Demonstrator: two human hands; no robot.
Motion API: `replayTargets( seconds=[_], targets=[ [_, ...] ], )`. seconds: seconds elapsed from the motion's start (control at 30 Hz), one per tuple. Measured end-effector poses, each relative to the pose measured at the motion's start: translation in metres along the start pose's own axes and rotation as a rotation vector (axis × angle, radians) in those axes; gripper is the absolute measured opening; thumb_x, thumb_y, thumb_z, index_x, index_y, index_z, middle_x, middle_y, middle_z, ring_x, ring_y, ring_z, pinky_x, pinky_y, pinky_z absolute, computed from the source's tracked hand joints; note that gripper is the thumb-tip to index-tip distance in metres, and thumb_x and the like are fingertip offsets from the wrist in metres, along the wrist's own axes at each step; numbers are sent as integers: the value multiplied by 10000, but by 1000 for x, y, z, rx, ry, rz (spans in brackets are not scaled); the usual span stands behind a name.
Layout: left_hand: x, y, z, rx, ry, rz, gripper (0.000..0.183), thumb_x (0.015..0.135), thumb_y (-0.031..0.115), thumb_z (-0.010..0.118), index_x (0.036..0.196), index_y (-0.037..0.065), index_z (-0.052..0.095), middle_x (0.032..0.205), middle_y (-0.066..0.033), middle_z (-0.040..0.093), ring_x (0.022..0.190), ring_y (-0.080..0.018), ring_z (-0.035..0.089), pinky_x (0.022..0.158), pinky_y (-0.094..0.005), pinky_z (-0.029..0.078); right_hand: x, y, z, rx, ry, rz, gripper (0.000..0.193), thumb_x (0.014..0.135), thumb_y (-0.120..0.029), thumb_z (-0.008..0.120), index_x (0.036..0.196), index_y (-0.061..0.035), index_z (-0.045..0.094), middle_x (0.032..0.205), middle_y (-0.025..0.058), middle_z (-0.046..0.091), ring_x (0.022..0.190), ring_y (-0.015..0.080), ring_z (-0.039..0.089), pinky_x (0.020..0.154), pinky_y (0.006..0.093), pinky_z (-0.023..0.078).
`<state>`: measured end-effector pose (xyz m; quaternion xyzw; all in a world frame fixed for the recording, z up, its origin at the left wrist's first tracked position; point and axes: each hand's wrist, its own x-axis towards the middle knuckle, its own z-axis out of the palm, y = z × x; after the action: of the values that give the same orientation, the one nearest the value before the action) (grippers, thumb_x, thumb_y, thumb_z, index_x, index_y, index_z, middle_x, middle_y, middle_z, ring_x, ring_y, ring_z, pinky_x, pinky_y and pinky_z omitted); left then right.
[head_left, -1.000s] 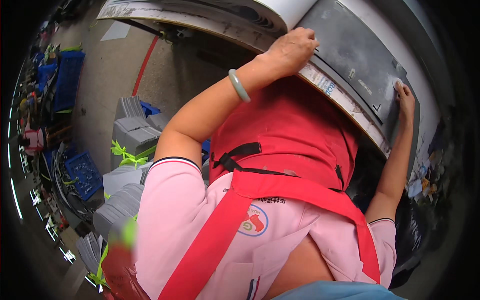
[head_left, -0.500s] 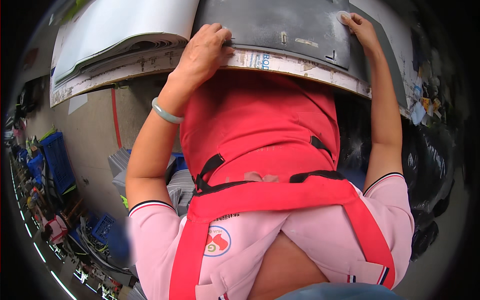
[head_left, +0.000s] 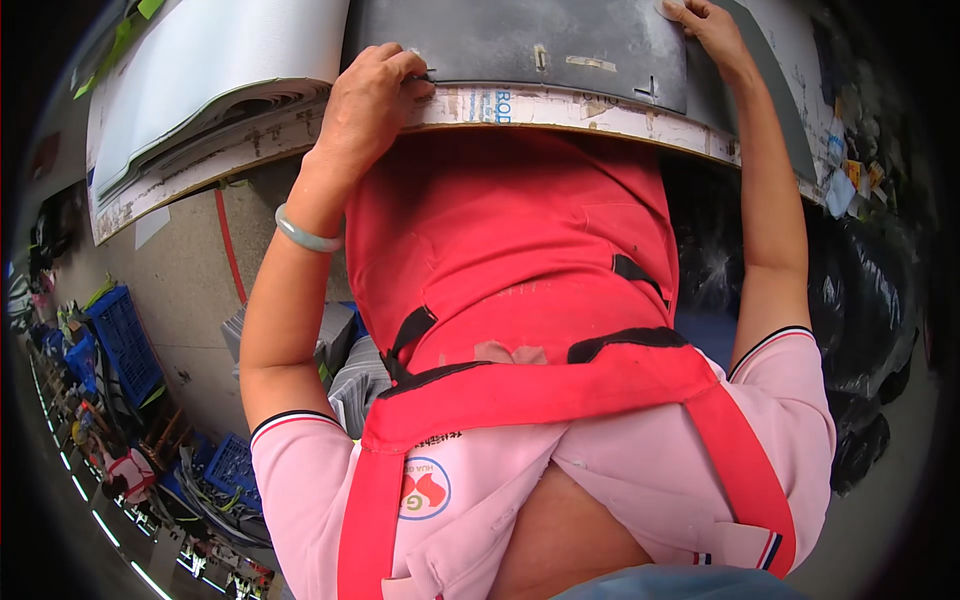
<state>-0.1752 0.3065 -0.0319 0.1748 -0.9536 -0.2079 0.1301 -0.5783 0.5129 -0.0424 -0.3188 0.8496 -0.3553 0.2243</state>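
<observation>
A flat dark grey board [head_left: 500, 45] with small slots and a tape patch lies over the workbench [head_left: 460, 110]. My left hand [head_left: 370, 105], a pale bangle on its wrist, is at the board's near left corner, with curled fingers closed on the edge. At the board's far right side my right hand [head_left: 712, 35] pinches a small white round piece [head_left: 672, 10], which looks like chalk and is partly cut off by the picture's top edge. Whitish smears mark the board near it. A darker grey sheet [head_left: 775, 90] extends from under the board on the right.
Left on the bench lies a thick folded stack of white sheets [head_left: 230, 60]. Black plastic bags [head_left: 850, 310] stand low on the right. Blue crates [head_left: 125, 335] and piled goods are on the floor at left. My red apron [head_left: 510, 240] comes close to the bench edge.
The whole view has shifted, so the bench and board sit higher and further left. My right hand and the white piece have moved away toward the far side; my left hand stays at the corner.
</observation>
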Motion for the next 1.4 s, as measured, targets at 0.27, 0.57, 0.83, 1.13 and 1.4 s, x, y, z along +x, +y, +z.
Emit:
replayTargets(
  seconds=[0.27,0.57,0.83,1.13,1.4],
  targets=[
    [-2,1,3,31,23,26,138,855,132,712,962,46,699,926,-85,646,902,-283,635,803,-376,516,-11,-20,-1,-35,-1,45,192,909,-230,703,881,-41,682,791,-7,626,712,97,528,641,272,430],
    [-1,1,2,-23,2,-14,131,859,116,718,957,32,694,905,-89,637,883,-270,630,780,-367,510,-6,-10,5,-35,15,-24,239,897,-228,703,945,6,705,831,17,656,768,127,569,681,310,462],
    [-13,-9,1,40,29,-11,129,862,134,710,950,41,696,913,-92,644,904,-284,631,799,-378,512,0,-10,21,-73,7,-83,196,888,-213,690,925,-21,701,796,6,632,744,124,546,674,309,453],
    [2,-10,45,56,155,6,136,831,222,711,921,121,726,923,-58,662,949,-276,624,839,-395,524,32,51,-19,-22,-91,-81,303,959,-356,694,1043,-67,730,878,-76,587,790,40,481,729,200,369],
    [-10,4,86,68,584,-211,74,795,132,612,791,114,684,909,-61,616,936,-262,593,842,-375,524,54,62,-25,-88,-77,-58,357,967,-365,687,1076,-25,693,943,-23,601,867,83,521,797,223,408]
  ],
)
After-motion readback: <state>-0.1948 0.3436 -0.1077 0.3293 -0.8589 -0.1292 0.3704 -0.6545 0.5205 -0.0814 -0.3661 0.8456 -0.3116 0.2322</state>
